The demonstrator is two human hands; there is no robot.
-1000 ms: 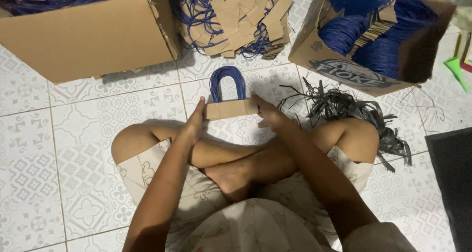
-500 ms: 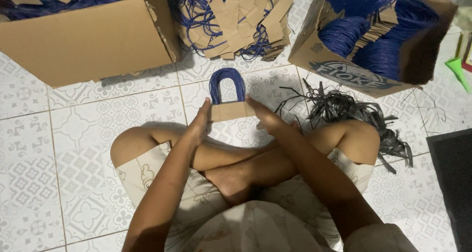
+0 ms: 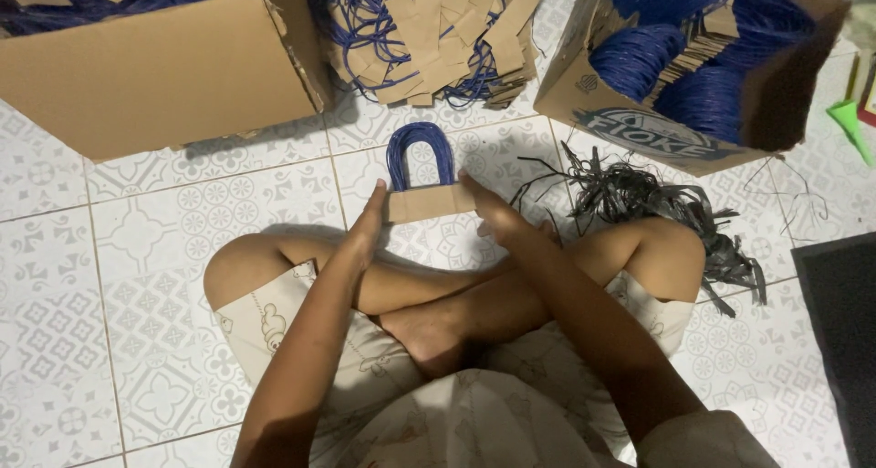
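I sit cross-legged on a patterned white tile floor. Between my palms I press a stack of brown paper strips [image 3: 429, 201] with blue cord handle loops [image 3: 420, 149] arching out of its far side. My left hand [image 3: 370, 223] lies flat against the stack's left end. My right hand [image 3: 485, 211] presses its right end with fingers extended. The stack hovers just above the floor in front of my shins.
A large brown cardboard box [image 3: 155, 67] stands at the far left. A loose heap of paper strips with blue cords [image 3: 429, 30] lies behind. An open box of bundled blue handles [image 3: 693, 67] stands far right. Black plastic strapping [image 3: 657, 208] lies by my right knee; a dark mat [image 3: 839, 340] at right.
Both hands have stayed at the ends of the stack, squeezing it; the stack shifted slightly and my right hand's fingers straightened along its end.
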